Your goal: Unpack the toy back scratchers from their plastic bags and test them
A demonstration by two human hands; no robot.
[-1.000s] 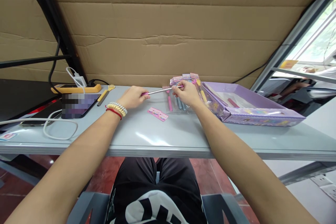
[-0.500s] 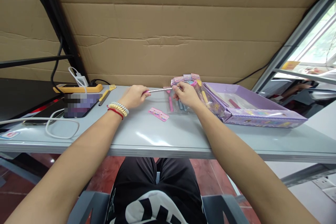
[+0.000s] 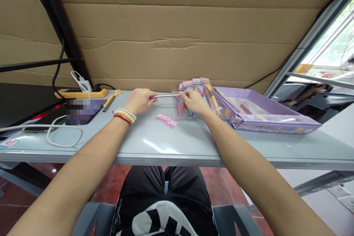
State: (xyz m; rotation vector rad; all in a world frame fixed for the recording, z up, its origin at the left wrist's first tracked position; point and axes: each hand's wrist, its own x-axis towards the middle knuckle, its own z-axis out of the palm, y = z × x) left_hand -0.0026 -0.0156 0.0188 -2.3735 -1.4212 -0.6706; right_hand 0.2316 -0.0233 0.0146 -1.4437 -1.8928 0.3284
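A telescopic back scratcher (image 3: 167, 96) with a pink handle and a thin silver shaft is stretched level between my hands above the desk. My left hand (image 3: 141, 101) is closed around its pink handle end. At the other end of the shaft, my right hand (image 3: 193, 101) pinches it between thumb and fingers and hides what lies beyond. Clear-packed back scratchers (image 3: 214, 99) in pink, blue and yellow lie behind and beside my right hand. A small pink printed card (image 3: 166, 121) rests on the desk below the shaft.
A purple open box (image 3: 276, 125) stands on the right of the grey desk (image 3: 166, 142). To the left lie a yellow back scratcher (image 3: 112, 99), a phone (image 3: 85, 111), a white cable (image 3: 65, 145) and an orange power strip (image 3: 95, 93). Cardboard (image 3: 177, 25) backs the desk.
My right hand has shifted slightly left, and the shaft between my hands lies a little more level. Both hands keep their hold on the back scratcher.
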